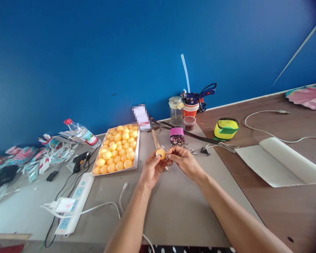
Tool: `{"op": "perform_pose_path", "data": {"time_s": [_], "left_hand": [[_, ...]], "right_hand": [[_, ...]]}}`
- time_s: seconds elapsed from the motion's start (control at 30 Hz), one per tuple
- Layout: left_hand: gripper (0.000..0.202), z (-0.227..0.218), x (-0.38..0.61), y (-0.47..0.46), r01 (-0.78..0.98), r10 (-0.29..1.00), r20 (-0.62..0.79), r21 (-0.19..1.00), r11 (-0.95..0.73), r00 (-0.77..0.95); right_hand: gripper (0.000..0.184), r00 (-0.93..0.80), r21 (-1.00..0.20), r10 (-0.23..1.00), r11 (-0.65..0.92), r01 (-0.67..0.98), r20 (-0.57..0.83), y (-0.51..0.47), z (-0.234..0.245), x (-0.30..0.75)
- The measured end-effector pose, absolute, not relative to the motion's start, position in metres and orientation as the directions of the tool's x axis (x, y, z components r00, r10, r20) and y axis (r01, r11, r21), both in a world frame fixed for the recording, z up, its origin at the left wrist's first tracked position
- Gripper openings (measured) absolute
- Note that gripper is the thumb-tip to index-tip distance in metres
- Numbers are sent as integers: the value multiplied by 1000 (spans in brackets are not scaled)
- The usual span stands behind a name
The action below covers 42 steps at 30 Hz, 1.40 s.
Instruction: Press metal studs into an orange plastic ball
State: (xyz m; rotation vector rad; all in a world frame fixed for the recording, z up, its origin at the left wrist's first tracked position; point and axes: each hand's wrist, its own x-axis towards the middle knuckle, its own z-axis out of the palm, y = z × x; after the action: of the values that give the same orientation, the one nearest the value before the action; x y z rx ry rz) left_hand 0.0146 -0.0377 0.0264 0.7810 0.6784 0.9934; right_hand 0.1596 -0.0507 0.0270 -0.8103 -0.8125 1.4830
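Observation:
My left hand (153,168) pinches an orange ping-pong ball (161,154) above the grey mat, with a small dark mark or fitting on its near face. Close against the ball's right side, my right hand (183,160) has thumb and fingers closed on a small shiny metal piece (167,157), too small to make out exactly. Just beyond the hands is a heap of small metal parts (177,142) by a magenta container (177,132). A wooden-handled tool (156,139) lies behind the ball, partly hidden by my hands.
Left of my hands, a shallow box (137,149) holds many orange balls. A power strip (80,203) with white cables, a glue gun (79,161) and a plastic bottle (85,135) lie further left. Behind stand a jar (176,111) and paper cups (191,110). White paper (276,165) lies right.

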Motion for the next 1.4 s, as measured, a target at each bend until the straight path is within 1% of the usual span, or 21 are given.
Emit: {"op": "perform_pose_path", "data": {"time_s": [0.2, 0.33, 0.43, 0.8, 1.0, 1.13, 1.4], "left_hand": [[39, 24, 19, -39, -408, 942, -98, 883, 232, 322], [44, 24, 21, -39, -368, 956, -102, 907, 202, 274], [46, 23, 21, -39, -370, 962, -108, 908, 199, 251], [46, 24, 24, -41, -378, 964, -97, 906, 188, 247], [44, 22, 24, -42, -402, 962, -94, 895, 195, 258], [42, 23, 24, -42, -420, 970, -87, 890, 178, 227], [42, 28, 26, -44, -426, 978, -108, 887, 176, 178]], "right_hand": [[21, -2, -893, 1000, -21, -450, -23, -50, 25, 157], [20, 24, -903, 999, -9, -430, -21, -50, 24, 156], [21, 21, -911, 1000, -11, -412, -21, -50, 24, 156], [22, -22, -929, 1000, -22, -370, -15, -48, 19, 161], [23, -41, -911, 999, 1, -413, 19, -47, 15, 162], [22, -37, -900, 999, 19, -435, 40, -46, 15, 161], [19, -8, -908, 998, 60, -415, 70, -45, 14, 161]]}}
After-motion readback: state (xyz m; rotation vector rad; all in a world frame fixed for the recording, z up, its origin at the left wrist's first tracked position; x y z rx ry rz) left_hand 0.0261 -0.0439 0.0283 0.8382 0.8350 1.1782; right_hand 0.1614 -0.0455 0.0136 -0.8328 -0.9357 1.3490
